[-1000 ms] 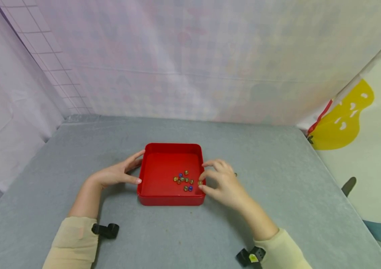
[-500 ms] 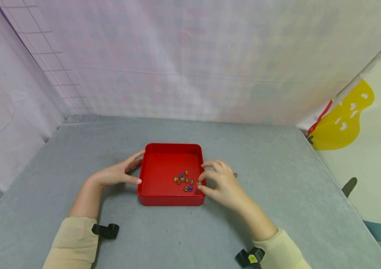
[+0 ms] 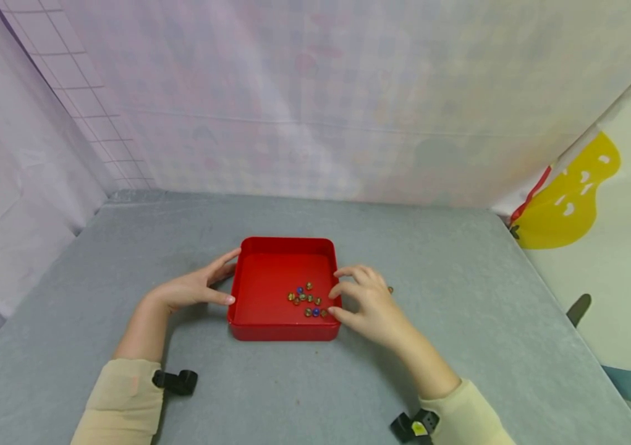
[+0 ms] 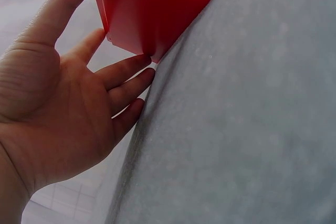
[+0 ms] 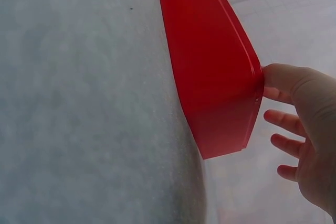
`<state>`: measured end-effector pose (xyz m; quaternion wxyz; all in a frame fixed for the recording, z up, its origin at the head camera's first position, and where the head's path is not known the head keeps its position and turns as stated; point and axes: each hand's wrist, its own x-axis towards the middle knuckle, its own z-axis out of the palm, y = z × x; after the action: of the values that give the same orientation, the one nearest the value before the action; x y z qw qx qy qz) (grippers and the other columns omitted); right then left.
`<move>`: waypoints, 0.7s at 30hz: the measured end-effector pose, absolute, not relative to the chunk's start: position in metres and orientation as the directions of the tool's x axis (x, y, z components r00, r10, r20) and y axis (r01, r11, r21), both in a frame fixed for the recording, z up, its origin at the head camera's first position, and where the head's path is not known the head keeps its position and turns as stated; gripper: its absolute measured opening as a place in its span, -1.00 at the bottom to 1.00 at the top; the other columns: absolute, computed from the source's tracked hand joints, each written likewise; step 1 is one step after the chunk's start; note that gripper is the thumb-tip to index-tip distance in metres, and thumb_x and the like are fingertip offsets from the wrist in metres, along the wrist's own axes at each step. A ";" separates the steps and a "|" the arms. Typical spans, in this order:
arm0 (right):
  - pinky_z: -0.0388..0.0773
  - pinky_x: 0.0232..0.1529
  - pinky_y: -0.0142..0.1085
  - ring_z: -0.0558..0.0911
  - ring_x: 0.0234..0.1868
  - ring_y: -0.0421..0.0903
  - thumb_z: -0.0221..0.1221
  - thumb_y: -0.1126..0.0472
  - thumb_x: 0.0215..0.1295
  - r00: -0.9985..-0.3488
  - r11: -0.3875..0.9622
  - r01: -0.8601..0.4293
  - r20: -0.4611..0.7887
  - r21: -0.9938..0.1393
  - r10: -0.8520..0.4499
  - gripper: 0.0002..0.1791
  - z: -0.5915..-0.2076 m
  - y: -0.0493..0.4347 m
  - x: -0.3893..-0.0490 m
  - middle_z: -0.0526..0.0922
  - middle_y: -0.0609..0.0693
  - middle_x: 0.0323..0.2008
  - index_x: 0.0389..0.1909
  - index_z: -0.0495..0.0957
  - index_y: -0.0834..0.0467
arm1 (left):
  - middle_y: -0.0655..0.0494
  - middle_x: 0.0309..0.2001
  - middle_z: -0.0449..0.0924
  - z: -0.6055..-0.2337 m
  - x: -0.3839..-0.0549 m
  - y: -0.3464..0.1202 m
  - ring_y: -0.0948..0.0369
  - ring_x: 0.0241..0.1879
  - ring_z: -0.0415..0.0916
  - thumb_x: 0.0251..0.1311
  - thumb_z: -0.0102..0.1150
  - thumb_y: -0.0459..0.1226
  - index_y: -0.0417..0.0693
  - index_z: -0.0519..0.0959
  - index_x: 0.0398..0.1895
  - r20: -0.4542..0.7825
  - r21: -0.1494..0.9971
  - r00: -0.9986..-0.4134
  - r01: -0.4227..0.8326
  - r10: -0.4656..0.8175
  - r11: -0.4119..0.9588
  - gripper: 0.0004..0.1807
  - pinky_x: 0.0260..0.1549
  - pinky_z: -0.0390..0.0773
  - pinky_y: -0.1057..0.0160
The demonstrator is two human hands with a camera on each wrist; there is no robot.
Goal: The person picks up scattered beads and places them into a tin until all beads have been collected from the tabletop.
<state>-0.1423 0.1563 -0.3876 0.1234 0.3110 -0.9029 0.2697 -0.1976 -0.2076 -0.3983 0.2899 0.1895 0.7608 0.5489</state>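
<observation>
A square red tray (image 3: 271, 281) lies on the grey cloth, with several small glass marbles (image 3: 302, 297) on its floor toward the right. My left hand (image 3: 195, 289) touches the tray's left side, thumb at the rim and fingers extended; the left wrist view shows its fingertips along the red wall. Over the right rim reaches my right hand (image 3: 369, 303), its thumb and forefinger a little apart with nothing seen between them. Just inside that thumb sits an amber marble (image 3: 323, 313), beside a blue marble (image 3: 316, 313). Inside the tray is hidden from both wrist views.
Outside the tray, a single marble (image 3: 390, 289) shows just behind the right hand. Pale patterned curtains (image 3: 315, 105) hang along the back and sides of the cloth-covered table (image 3: 293, 395).
The marble that was between my right thumb and forefinger now lies on the tray floor beside the blue one. That thumb and forefinger have parted slightly. My left hand stays put.
</observation>
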 end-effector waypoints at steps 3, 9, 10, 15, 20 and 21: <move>0.18 0.15 0.14 0.33 0.17 0.02 0.41 0.15 0.07 -0.771 0.655 -0.634 0.397 -0.410 -0.497 -0.81 -0.388 0.157 -0.142 0.51 0.08 0.07 -0.30 0.64 0.06 | -0.14 0.51 -0.28 -0.398 -0.197 -0.207 -0.10 0.46 -0.35 0.20 0.27 -0.31 0.18 -0.24 0.54 -0.231 0.946 -0.759 -0.029 0.609 0.324 0.03 0.24 -0.08 -0.32; 0.17 0.17 0.13 0.35 0.15 0.02 0.41 0.15 0.07 -0.763 0.645 -0.643 0.415 -0.412 -0.495 -0.81 -0.386 0.159 -0.143 0.51 0.05 0.06 -0.31 0.64 0.06 | -0.14 0.51 -0.27 -0.399 -0.197 -0.207 -0.10 0.46 -0.34 0.20 0.27 -0.32 0.17 -0.24 0.55 -0.230 0.946 -0.759 -0.029 0.610 0.322 0.04 0.24 -0.07 -0.32; 0.17 0.17 0.13 0.35 0.15 0.03 0.41 0.15 0.07 -0.762 0.644 -0.644 0.418 -0.413 -0.495 -0.81 -0.385 0.159 -0.143 0.50 0.04 0.06 -0.31 0.64 0.06 | -0.14 0.51 -0.27 -0.399 -0.197 -0.207 -0.10 0.46 -0.34 0.20 0.27 -0.32 0.17 -0.24 0.55 -0.231 0.946 -0.759 -0.029 0.608 0.322 0.04 0.23 -0.07 -0.32; 0.16 0.18 0.12 0.36 0.14 0.03 0.41 0.17 0.06 -0.759 0.644 -0.647 0.427 -0.409 -0.491 -0.83 -0.383 0.161 -0.143 0.51 0.05 0.05 -0.33 0.63 0.05 | -0.14 0.51 -0.27 -0.400 -0.198 -0.207 -0.10 0.46 -0.34 0.19 0.28 -0.31 0.19 -0.23 0.54 -0.232 0.945 -0.763 -0.030 0.603 0.326 0.04 0.23 -0.08 -0.33; 0.15 0.17 0.14 0.37 0.14 0.07 0.41 0.20 0.05 -0.742 0.634 -0.664 0.455 -0.397 -0.492 -0.82 -0.381 0.163 -0.143 0.52 0.11 0.04 -0.34 0.63 0.05 | -0.14 0.51 -0.27 -0.400 -0.198 -0.207 -0.08 0.46 -0.34 0.19 0.27 -0.33 0.19 -0.23 0.54 -0.225 0.948 -0.760 -0.027 0.610 0.316 0.04 0.24 -0.12 -0.32; 0.15 0.17 0.14 0.37 0.13 0.08 0.42 0.21 0.04 -0.736 0.631 -0.669 0.463 -0.393 -0.493 -0.82 -0.381 0.163 -0.144 0.52 0.11 0.04 -0.34 0.63 0.05 | -0.14 0.51 -0.27 -0.400 -0.198 -0.207 -0.08 0.46 -0.34 0.20 0.27 -0.33 0.19 -0.23 0.54 -0.223 0.949 -0.759 -0.027 0.611 0.313 0.04 0.24 -0.13 -0.32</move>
<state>-0.1437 0.1635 -0.3813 0.1579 0.3269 -0.8890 0.2790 -0.1981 -0.2073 -0.3998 0.2884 0.1929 0.7573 0.5533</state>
